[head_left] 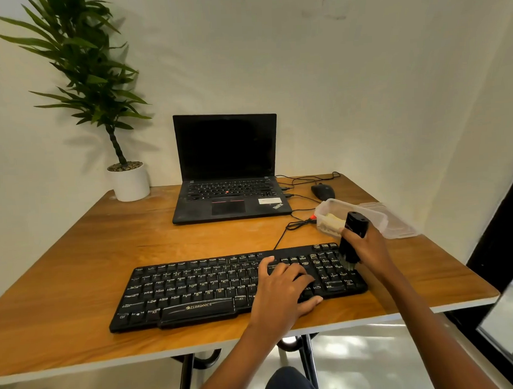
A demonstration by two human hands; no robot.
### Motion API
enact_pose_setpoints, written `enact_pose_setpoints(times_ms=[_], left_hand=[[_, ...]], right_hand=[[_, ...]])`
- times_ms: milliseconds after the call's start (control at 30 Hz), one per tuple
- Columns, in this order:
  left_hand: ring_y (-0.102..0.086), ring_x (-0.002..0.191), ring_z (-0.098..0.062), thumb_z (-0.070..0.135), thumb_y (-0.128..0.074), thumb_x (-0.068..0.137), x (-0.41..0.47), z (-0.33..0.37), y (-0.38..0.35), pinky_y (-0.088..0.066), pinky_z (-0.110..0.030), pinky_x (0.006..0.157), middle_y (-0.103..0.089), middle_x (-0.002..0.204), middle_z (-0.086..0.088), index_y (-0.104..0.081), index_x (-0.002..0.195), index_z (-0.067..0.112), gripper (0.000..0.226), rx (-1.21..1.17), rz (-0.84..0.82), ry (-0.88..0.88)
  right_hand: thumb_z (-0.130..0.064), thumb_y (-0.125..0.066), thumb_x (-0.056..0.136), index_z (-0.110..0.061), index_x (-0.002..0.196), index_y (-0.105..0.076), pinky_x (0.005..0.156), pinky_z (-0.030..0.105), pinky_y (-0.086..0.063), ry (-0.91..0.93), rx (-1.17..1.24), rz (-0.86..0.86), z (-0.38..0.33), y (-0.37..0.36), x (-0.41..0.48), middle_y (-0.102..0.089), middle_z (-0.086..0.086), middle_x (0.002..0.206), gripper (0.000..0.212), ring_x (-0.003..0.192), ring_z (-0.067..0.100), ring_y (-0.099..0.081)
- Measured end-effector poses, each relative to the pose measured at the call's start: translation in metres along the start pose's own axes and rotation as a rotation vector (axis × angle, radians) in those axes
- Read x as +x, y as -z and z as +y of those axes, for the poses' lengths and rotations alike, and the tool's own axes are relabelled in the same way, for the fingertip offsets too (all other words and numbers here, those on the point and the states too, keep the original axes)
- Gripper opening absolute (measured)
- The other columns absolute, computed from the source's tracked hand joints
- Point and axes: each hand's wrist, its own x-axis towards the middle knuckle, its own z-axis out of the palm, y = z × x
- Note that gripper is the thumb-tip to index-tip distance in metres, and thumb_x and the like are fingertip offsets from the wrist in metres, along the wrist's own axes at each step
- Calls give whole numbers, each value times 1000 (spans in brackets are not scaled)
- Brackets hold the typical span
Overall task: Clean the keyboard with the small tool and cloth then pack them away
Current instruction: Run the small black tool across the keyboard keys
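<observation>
1. Our left hand [281, 283] lies flat with fingers spread on the right half of the Zebronics keyboard [194, 283]. It grips nothing and pins the keyboard to the surface [105, 243].
2. Our right hand [364, 246] is curled round the black cleaning brush [355, 224], held upright with its bristles on the number pad.
3. We judge the brush light and rigid, best held mid-barrel; the soft bristles need only light strokes.
4. Behind it, the yellowish cloth [333, 219] sits in the clear plastic container [337, 204]. It looks limp and easy to pinch anywhere.
</observation>
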Motion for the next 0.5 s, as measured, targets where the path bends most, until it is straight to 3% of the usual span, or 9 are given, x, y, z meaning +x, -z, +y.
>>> enact_pose_setpoints(times_ms=[133, 233, 333, 500], left_hand=[[-61, 86, -1, 65, -32, 84, 0, 1, 0, -23, -38, 100, -63, 92, 21, -69, 93, 40, 45, -2, -2, 0], [-61, 86, -1, 65, -32, 84, 0, 0, -1, -23, -38, 101, -63, 92, 21, -69, 94, 40, 45, 3, -7, -2], [-61, 86, 0, 65, -32, 84, 0, -1, 0, -22, -38, 101, -63, 91, 22, -69, 94, 41, 45, 1, -11, 3], [-60, 87, 1, 65, -31, 85, -1, 0, 0, -22, -38, 101, -62, 93, 23, -68, 94, 41, 45, 2, -12, 2]], right_hand=[[-15, -57, 89, -10, 129, -43, 79, 28, -47, -45, 41, -26, 3, 7, 2, -54, 4, 107, 42, 98, 18, -54], [-19, -59, 88, -13, 129, -44, 81, 30, -47, -20, -2, 16, 4, 0, 4, -54, 1, 108, 43, 100, 18, -54], [-21, -59, 89, -17, 125, -45, 67, 19, -46, 28, 29, 56, 8, -6, -2, -57, 1, 106, 39, 93, 14, -57], [-13, -60, 87, -11, 130, -44, 64, 15, -44, -35, 71, 91, 9, 1, 0, -55, 3, 109, 46, 101, 18, -56]])
